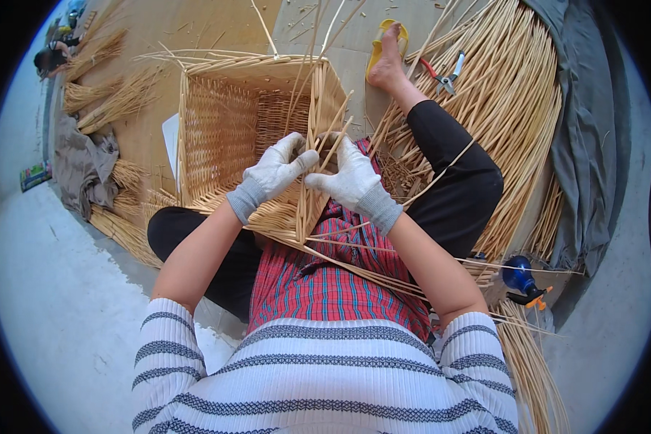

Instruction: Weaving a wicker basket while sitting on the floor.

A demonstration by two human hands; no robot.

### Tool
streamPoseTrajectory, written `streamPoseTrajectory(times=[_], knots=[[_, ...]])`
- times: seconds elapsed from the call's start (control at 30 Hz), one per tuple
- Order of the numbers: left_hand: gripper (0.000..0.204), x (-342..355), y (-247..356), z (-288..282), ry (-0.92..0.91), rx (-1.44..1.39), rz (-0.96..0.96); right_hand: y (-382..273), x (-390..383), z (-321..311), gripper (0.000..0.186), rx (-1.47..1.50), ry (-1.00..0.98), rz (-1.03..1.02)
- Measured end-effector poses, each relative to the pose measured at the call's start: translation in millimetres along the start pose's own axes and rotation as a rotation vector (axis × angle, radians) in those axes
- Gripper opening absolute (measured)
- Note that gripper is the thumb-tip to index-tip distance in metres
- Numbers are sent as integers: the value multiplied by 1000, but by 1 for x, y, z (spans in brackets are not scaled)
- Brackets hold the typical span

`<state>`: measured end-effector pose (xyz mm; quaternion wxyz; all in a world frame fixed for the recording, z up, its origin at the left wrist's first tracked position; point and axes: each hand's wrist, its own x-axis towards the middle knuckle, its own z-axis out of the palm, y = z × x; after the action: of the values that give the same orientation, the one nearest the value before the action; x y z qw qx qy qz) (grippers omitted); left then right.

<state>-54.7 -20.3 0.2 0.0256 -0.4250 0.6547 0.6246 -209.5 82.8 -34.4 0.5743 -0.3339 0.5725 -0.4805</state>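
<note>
A rectangular wicker basket (224, 123) lies on its side against my lap, its opening facing me. My left hand (273, 173), in a white-grey glove, presses on the basket's near rim and pinches thin cane strands. My right hand (351, 177), gloved the same, grips the loose cane strands (333, 145) that stick up at the rim's near corner. The two hands almost touch. More long strands (369, 278) trail from the rim across my red plaid apron.
A large heap of cane rods (513, 108) lies to my right, with red-handled pruning shears (441, 76) on it and grey cloth (579, 145) behind. A blue spray bottle (521, 278) stands at right. Cane bundles (116, 101) and another person (50, 58) are far left.
</note>
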Motion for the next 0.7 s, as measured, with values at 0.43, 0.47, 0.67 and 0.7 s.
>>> streamPoseTrajectory(times=[0.43,0.47,0.67,0.7], knots=[[23,-17,-28,31,270,-396,3,-17,-96,75,47,-728,127,87],[23,-15,-26,32,272,-406,3,-17,-95,75,44,-729,134,92],[24,-11,-21,27,224,-387,19,-13,-89,77,44,-625,133,192],[26,-5,-21,32,202,-378,44,-12,-91,73,44,-640,153,201]])
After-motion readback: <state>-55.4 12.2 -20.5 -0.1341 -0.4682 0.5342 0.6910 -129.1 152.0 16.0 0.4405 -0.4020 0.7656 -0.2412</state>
